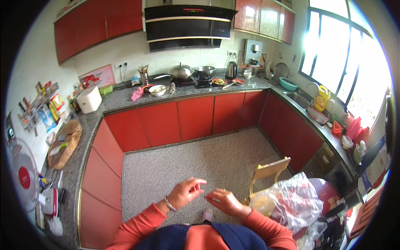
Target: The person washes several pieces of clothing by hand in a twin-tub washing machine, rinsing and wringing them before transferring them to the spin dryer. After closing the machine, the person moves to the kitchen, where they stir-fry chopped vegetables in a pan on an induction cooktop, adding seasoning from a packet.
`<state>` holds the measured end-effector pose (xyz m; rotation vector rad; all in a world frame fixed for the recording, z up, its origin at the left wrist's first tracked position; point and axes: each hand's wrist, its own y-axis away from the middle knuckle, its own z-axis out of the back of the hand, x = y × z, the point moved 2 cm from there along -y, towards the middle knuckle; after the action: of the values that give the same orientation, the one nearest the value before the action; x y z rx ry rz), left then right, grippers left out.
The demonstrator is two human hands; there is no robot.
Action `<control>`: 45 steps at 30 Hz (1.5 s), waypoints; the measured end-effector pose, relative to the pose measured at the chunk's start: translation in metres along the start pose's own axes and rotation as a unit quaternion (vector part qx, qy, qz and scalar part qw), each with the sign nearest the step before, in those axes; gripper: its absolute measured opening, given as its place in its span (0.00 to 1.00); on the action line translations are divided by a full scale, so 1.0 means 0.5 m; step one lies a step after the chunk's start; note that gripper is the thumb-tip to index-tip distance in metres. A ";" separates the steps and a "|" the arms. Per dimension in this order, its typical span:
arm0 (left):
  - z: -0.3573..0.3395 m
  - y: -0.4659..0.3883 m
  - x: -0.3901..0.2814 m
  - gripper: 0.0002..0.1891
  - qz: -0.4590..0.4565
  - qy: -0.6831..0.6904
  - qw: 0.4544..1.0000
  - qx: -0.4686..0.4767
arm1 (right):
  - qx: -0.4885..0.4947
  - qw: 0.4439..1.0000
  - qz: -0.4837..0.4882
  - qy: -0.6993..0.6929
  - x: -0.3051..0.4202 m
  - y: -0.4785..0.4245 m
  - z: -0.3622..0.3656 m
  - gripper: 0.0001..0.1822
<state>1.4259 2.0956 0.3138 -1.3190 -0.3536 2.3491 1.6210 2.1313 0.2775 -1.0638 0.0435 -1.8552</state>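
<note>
My left hand [186, 193], with a metal bracelet on the wrist, hovers in front of my body with its fingers loosely bent and nothing in them. Close beside it is my right hand [225, 201], its fingers slightly curled and no object visible in its grasp. The hands are apart from each other, above the speckled floor [193, 162]. Nearest to my right hand are a yellow folding chair [271, 170] and a crumpled clear plastic bag [293, 203]. On the far counter stand a lidded wok [181, 72], a white bowl [157, 90] and an electric kettle [231, 70].
Red cabinets [161, 125] under a granite counter [125, 101] surround the floor on three sides. An electric fan [24, 176] and a wooden chopping board [65, 143] occupy the left counter. To the right are a sink [295, 98] and a yellow jug [322, 98].
</note>
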 end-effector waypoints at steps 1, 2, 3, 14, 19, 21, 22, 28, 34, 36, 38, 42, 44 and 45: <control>0.015 -0.092 0.053 0.18 0.008 -0.005 1.000 0.010 | -0.002 1.000 0.009 0.013 -0.080 -0.072 0.027 0.07; 0.036 -0.165 0.096 0.18 0.002 -0.054 0.999 0.009 | -0.009 0.999 0.036 0.015 -0.151 -0.148 0.047 0.07; 0.057 -0.240 0.136 0.17 0.000 -0.066 0.998 -0.006 | -0.019 0.999 0.037 0.018 -0.228 -0.230 0.065 0.07; 0.434 -0.838 0.637 0.11 0.030 -0.164 0.979 -0.117 | -0.018 0.925 0.031 0.377 -0.914 -0.965 0.288 0.06; 0.542 -1.138 0.877 0.09 0.041 -0.167 0.975 -0.144 | -0.074 0.909 -0.149 0.383 -1.269 -1.103 0.450 0.13; 0.587 -1.263 0.937 0.10 0.046 -0.185 0.971 -0.141 | -0.063 0.887 -0.148 0.432 -1.376 -1.142 0.501 0.16; 0.604 -1.328 0.978 0.09 0.050 -0.177 0.971 -0.152 | -0.056 0.874 -0.150 0.459 -1.428 -1.158 0.526 0.17; 0.733 -1.599 1.168 0.17 0.053 -0.465 0.871 -0.150 | -0.013 0.847 -0.171 0.504 -1.693 -1.206 0.608 0.29; 0.785 -1.842 1.285 0.29 0.142 -0.647 0.743 -0.101 | -0.009 0.862 -0.178 0.474 -1.826 -1.189 0.684 0.20; 0.804 -1.872 1.327 0.29 0.194 -0.675 0.708 -0.074 | -0.013 0.866 -0.154 0.475 -1.829 -1.203 0.691 0.18; 0.821 -1.890 1.376 0.30 0.234 -0.696 0.677 -0.051 | -0.021 0.865 -0.137 0.482 -1.846 -1.208 0.689 0.17; 0.856 -1.937 1.433 0.17 0.353 -0.636 0.685 0.044 | -0.026 0.869 -0.133 0.475 -1.864 -1.226 0.693 0.09; 0.868 -1.943 1.453 0.14 0.345 -0.637 0.689 0.016 | -0.020 0.862 -0.124 0.491 -1.873 -1.236 0.695 0.06; 0.868 -1.939 1.460 0.13 0.343 -0.637 0.691 0.006 | -0.011 0.859 -0.120 0.498 -1.872 -1.242 0.696 0.05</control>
<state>0.9464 3.2891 0.3942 0.6194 -0.1993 3.5307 1.5609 3.3005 0.1651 -0.0085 0.5576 -2.4538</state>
